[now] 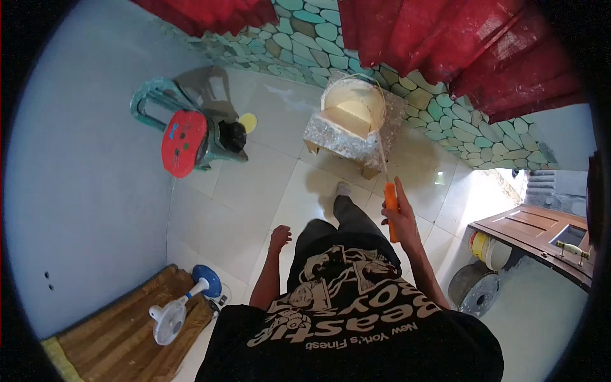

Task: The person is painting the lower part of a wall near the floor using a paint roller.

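My right hand (403, 215) grips the orange handle (391, 210) of a tool that looks like a paint roller frame, with the index finger stretched along it. A thin pale rod (383, 155) runs from the handle up to the rim of a bucket (328, 98); the tool's far end cannot be made out. Cream-coloured paint (355, 109) and a flat slanted surface show inside the bucket. Under it stands a paint-spattered low stool (329, 138). At my left side hangs my left hand (280, 237), fingers curled, with nothing visible in it.
A green plastic chair (217, 150) with a red cushion (184, 143) is by the left wall. Red curtains (420, 38) hang over a pebble-patterned wall (310, 45). Behind me are a fan (172, 320) and a brown mattress (129, 320). A wooden door (530, 224) and buckets (491, 250) stand right.
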Available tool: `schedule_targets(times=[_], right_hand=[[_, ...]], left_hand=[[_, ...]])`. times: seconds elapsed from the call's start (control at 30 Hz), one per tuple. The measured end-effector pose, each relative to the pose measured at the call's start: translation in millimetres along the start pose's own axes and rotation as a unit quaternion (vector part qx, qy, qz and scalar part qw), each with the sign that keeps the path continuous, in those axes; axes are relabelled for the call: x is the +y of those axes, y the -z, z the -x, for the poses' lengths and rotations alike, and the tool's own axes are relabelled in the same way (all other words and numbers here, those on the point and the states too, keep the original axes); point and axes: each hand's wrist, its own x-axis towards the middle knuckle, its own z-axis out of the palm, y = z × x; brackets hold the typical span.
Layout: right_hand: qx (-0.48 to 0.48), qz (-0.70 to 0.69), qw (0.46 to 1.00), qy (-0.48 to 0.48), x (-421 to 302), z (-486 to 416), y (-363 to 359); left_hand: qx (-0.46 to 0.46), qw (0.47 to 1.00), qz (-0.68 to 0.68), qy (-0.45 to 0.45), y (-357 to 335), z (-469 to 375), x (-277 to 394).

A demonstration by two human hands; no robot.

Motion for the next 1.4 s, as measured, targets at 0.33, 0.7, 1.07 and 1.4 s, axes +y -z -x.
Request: schedule_targets(times=[0.33, 0.7, 1.07, 1.4], right_hand=[[-0.027, -0.074, 0.984, -0.161, -63, -57, -47], [0.018, -0.095, 0.982, -0.161, -106, -90, -91], [0.113, -0.224, 0.959, -0.134, -86, -150, -83], [0.1, -0.225, 0.964, -0.105, -62, -193, -78]], left_hand=[[0.0, 0.867, -0.311, -0.39, -39, -103, 233], [-0.128, 0.733, -0.437, -0.505, -77, -121, 396], [-0.246, 0.633, -0.604, -0.418, -88, -137, 405], [-0.295, 0.62, -0.61, -0.396, -84, -155, 404]])
